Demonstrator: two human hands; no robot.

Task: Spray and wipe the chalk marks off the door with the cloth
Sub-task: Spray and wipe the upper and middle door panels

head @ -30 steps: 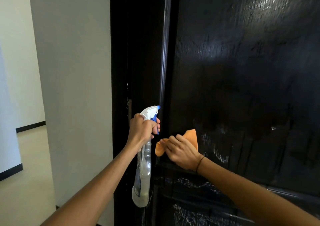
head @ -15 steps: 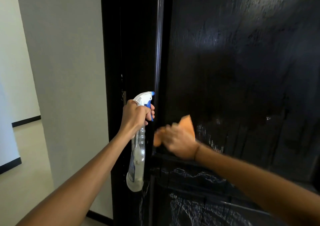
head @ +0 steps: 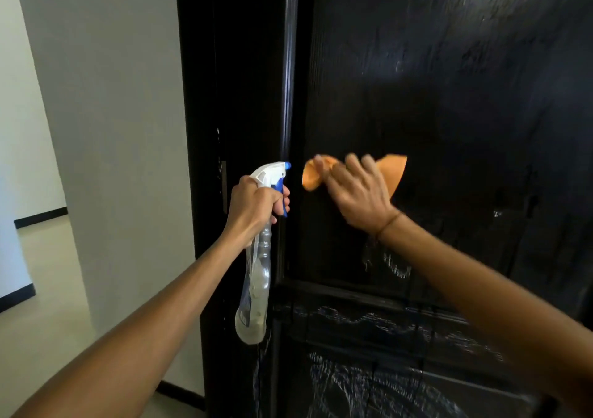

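A black wooden door (head: 465, 80) fills the right of the head view, its upper panel wet and glossy. My right hand (head: 359, 190) presses an orange cloth (head: 393, 172) flat against the upper panel near its left edge; the hand is blurred. My left hand (head: 253, 206) grips the neck of a clear spray bottle (head: 255, 289) with a white and blue trigger head, nozzle towards the door. White chalk marks (head: 394, 268) remain under my right wrist, and more chalk scribbles (head: 369, 382) cover the lower panels.
The black door frame (head: 231, 97) stands left of the door. A pale wall (head: 106, 113) runs beside it, with a light floor (head: 41, 289) and dark skirting at the left.
My right hand has carried the cloth upward on the panel, from just above the crossbar to nozzle height. The left hand with the bottle has risen slightly in view.
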